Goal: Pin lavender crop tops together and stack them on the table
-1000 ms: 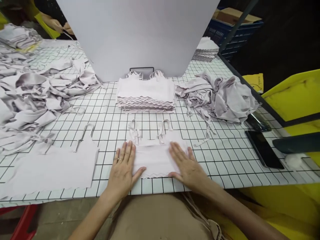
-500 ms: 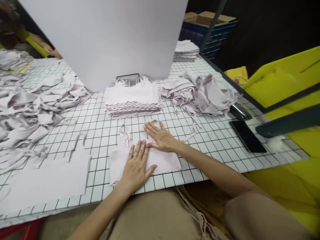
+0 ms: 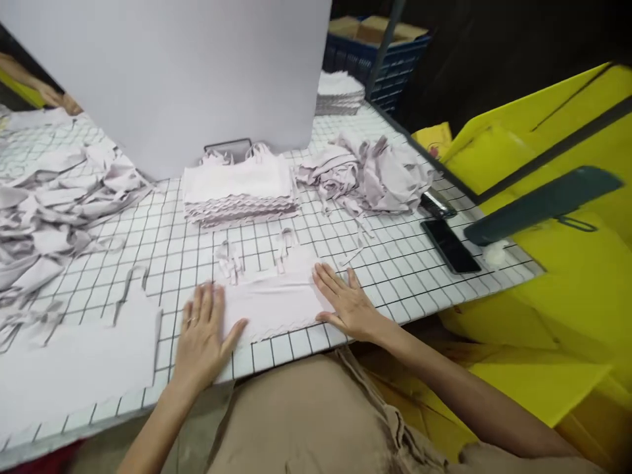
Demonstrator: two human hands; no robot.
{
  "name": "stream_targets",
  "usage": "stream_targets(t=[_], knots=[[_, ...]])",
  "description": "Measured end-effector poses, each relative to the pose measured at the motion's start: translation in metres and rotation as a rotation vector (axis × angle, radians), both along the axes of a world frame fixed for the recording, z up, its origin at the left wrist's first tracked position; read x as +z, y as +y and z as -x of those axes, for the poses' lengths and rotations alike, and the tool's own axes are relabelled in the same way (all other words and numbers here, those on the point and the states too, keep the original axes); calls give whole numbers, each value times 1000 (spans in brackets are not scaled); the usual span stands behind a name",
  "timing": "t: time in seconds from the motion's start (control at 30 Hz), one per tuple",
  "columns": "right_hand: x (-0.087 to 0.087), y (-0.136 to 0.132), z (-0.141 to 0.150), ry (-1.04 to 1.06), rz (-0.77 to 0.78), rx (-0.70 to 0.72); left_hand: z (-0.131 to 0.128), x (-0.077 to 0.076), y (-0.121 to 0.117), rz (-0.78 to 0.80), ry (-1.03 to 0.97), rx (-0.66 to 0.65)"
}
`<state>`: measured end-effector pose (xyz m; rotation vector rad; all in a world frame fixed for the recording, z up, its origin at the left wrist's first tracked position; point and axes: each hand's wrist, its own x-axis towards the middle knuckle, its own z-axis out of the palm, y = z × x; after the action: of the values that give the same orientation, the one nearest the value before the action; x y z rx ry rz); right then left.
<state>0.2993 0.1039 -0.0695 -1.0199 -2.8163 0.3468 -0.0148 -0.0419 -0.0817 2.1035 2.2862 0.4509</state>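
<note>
A pale pink strappy top lies flat near the table's front edge, its thin straps pointing away from me. On its left end rests my left hand, fingers stretched out and thumb spread. My right hand lies flat over the right end, its fingers also straight. Neither hand grips anything. Just beyond the top stands a neat stack of folded matching tops with wavy hems. Left of my left hand, another pale top is spread out flat.
Loose garments form a heap at left and a smaller crumpled pile at right. A phone lies near the right edge. A large white board rises behind the stack. Another person's hand shows at far left.
My hands have moved apart, from the middle of the top out to its two ends. The fabric now lies smoother. The whole view has shifted slightly to the right.
</note>
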Motion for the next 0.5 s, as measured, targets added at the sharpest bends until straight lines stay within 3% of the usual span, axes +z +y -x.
stream_targets(t=[0.1, 0.2, 0.37, 0.5], knots=[[17, 43, -28, 132, -120, -325, 20, 3, -1, -55, -79, 68], [31, 93, -30, 159, -213, -590, 20, 18, 14, -173, -151, 51], [37, 157, -15, 82, -137, -680, 6, 47, 29, -327, -99, -201], [65, 199, -26, 162, -120, -692, 12, 48, 17, -321, -94, -124]])
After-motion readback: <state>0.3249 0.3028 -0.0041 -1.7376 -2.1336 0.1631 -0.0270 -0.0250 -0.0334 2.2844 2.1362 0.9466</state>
